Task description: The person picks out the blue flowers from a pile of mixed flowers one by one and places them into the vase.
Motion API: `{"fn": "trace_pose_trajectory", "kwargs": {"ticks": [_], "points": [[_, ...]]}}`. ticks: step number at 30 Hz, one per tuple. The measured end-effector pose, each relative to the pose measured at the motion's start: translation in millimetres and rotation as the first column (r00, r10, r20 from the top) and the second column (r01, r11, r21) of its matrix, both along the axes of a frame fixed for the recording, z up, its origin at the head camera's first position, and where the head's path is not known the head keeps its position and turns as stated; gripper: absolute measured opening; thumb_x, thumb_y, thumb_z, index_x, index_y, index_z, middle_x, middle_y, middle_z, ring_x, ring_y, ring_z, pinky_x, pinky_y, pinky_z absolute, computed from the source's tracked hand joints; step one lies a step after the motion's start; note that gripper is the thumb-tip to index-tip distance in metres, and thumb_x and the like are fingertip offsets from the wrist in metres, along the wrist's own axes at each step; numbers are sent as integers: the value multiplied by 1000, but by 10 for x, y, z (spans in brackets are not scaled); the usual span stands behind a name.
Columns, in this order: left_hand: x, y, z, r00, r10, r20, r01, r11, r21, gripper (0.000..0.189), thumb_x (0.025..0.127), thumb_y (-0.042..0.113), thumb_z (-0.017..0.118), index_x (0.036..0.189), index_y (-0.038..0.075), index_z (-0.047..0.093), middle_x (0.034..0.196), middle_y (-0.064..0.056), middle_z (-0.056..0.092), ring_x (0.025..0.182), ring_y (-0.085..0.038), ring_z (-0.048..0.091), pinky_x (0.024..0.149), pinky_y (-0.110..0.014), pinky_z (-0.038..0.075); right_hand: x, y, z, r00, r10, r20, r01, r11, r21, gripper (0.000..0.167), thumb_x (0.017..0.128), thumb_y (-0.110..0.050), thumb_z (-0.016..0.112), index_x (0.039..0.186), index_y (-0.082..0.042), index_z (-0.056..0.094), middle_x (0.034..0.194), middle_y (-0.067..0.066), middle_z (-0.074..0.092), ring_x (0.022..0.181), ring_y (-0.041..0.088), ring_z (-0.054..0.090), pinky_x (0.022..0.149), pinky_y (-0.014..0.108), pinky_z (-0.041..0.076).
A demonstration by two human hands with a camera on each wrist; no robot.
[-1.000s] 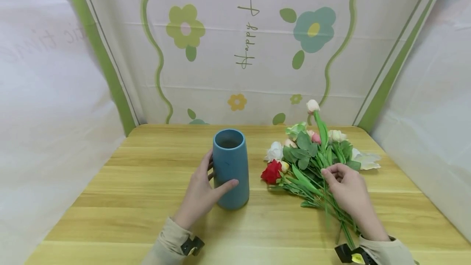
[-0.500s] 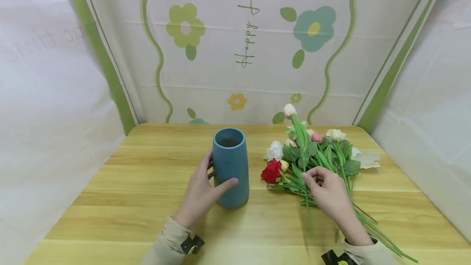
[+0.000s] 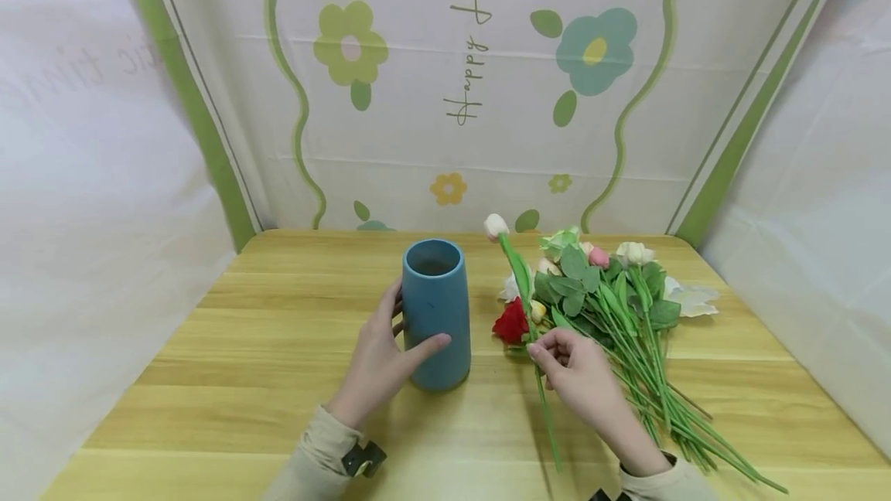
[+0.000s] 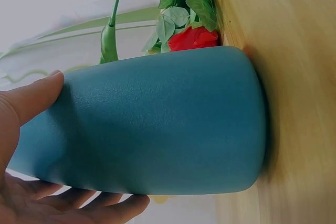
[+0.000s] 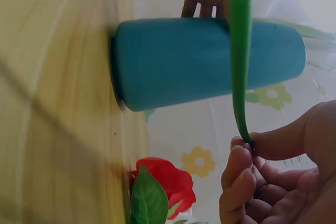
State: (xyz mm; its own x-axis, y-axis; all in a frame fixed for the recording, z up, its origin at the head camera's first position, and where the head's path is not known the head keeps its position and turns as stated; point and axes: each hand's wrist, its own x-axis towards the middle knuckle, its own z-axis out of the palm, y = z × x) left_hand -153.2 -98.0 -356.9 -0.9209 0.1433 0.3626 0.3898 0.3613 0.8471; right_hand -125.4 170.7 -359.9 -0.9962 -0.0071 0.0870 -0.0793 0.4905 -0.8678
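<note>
A blue vase (image 3: 437, 323) stands upright on the table, its mouth showing no stems. My left hand (image 3: 381, 366) grips it from the left, thumb across the near side and fingers round the back; the left wrist view shows the same hold on the vase (image 4: 157, 124). To the right of the vase, my right hand (image 3: 581, 381) pinches a pale pink tulip (image 3: 517, 265) by its green stem between thumb and fingertips. The bloom leans up and to the left. In the right wrist view the stem's lower end (image 5: 240, 51) passes in front of the vase.
A pile of flowers with long green stems (image 3: 647, 377) lies on the right side of the wooden table (image 3: 278, 377). A red rose (image 3: 511, 321) is at its left edge, partly behind the tulip. A printed curtain (image 3: 418, 122) hangs behind and fabric encloses both sides.
My right hand has drawn the tulip out of the pile and carried it left toward the vase. Several stems in the pile have shifted right. The left hand and vase stay put.
</note>
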Motion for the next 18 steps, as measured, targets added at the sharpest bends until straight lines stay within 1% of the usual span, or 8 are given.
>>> {"fn": "trace_pose_trajectory", "kwargs": {"ticks": [5, 9, 12, 18], "points": [[1, 10, 3, 1000, -1, -2, 1, 1000, -3, 93, 79, 35, 84, 153, 16, 30, 146, -5, 43, 129, -29, 46, 99, -56, 44, 21, -101, -48, 1000, 8, -4, -8, 1000, 3, 11, 94, -8, 68, 84, -5, 64, 64, 11, 56, 55, 27, 57, 46, 27, 43], [5, 16, -4, 1000, -5, -7, 5, 1000, 2, 93, 79, 35, 84, 152, 17, 30, 145, -5, 44, 129, -29, 46, 99, -55, 44, 43, -173, -80, 1000, 6, -16, -6, 1000, 7, 12, 93, -8, 69, 82, -5, 64, 62, 7, 55, 51, 20, 53, 45, 26, 43], [5, 15, -12, 1000, -10, -13, 10, 1000, 7, 93, 79, 36, 84, 153, 18, 30, 145, -5, 43, 129, -28, 46, 99, -55, 44, 51, -223, -101, 1000, 2, -17, -2, 1000, 16, 12, 92, -8, 69, 81, -5, 64, 61, 4, 55, 51, 16, 51, 46, 26, 43], [1, 5, -20, 1000, -9, -27, 9, 1000, 15, 95, 79, 36, 84, 154, 19, 28, 146, -5, 43, 129, -28, 45, 99, -55, 44, 27, -306, -157, 1000, 16, -6, -16, 998, 56, 15, 91, -7, 70, 78, -6, 64, 59, 0, 52, 52, 15, 48, 47, 26, 41]]}}
